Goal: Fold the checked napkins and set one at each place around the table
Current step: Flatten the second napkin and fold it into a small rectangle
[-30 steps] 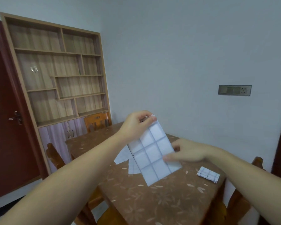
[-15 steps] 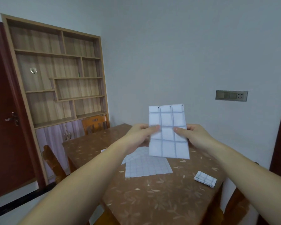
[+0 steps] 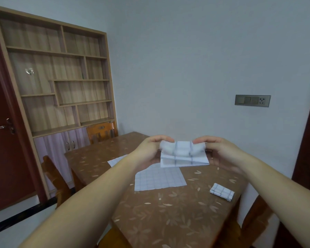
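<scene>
I hold a white checked napkin (image 3: 183,154) in the air above the brown leaf-patterned table (image 3: 168,215). My left hand (image 3: 149,153) grips its left end and my right hand (image 3: 220,153) its right end; the top half is bent over toward me. Below it an unfolded checked napkin (image 3: 159,178) lies flat on the table, with the corner of another (image 3: 117,160) showing behind my left wrist. A small folded napkin (image 3: 222,191) rests near the table's right edge.
Wooden chairs stand at the far end (image 3: 101,131), at the left side (image 3: 55,179) and at the right side (image 3: 254,221). A wooden shelf cabinet (image 3: 57,77) fills the left wall beside a dark red door (image 3: 5,131). A socket panel (image 3: 252,100) is on the far wall.
The napkin was raised upright in front of me, then its top half came down toward me into a fold. Both hands moved from its sides to its top corners.
</scene>
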Available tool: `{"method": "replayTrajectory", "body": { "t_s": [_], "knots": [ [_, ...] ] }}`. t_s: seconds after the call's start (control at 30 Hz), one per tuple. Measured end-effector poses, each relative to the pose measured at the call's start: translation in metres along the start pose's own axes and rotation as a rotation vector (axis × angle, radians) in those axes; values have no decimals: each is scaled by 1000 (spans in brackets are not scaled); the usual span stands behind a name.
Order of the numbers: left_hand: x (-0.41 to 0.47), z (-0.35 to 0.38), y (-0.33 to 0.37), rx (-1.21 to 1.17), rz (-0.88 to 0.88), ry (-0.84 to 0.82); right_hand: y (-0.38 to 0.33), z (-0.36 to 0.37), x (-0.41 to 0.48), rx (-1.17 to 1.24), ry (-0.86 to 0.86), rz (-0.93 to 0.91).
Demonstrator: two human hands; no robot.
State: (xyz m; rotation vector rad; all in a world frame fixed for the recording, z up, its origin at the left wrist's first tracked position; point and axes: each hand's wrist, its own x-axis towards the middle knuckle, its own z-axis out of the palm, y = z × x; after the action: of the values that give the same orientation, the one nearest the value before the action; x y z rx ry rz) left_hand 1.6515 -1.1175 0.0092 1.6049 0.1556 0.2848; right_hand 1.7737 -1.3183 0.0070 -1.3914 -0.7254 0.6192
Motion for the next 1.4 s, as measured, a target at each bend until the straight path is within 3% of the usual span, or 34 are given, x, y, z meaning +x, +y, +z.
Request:
{"method": "replayTrajectory", "body": {
  "t_s": [0.2, 0.37, 0.5, 0.6, 0.73, 0.87, 1.0, 1.1, 1.2, 1.27, 1.4],
  "knots": [
    [5, 3, 1, -113, -8, 91, -3, 4, 3, -89, 65, -29],
    [9, 3, 1, -122, -185, 78, -4, 9, 8, -211, 120, -99],
    [7, 1, -4, 48, -101, -8, 0, 11, 13, -292, 172, -121],
    [10, 1, -7, 17, -33, 12, 5, 15, 17, -195, 230, -86],
    [16, 2, -11, -13, 40, 71, 12, 24, 22, -256, 291, -40],
    [18, 6, -13, -57, 41, 116, 17, 29, 27, -257, 359, -121],
    [23, 8, -21, 100, 105, 204, 19, 32, 28, -255, 353, -128],
    [26, 4, -25, 125, 138, 162, 18, 33, 28, -207, 350, -110],
    [30, 0, -24, 183, 114, 172, 17, 34, 29, -345, 417, -197],
    [34, -3, -22, 300, 178, 226, 17, 35, 28, -495, 399, -256],
    [33, -1, -17, 702, 355, 55, 16, 40, 27, -622, 247, -293]
  ]
}}
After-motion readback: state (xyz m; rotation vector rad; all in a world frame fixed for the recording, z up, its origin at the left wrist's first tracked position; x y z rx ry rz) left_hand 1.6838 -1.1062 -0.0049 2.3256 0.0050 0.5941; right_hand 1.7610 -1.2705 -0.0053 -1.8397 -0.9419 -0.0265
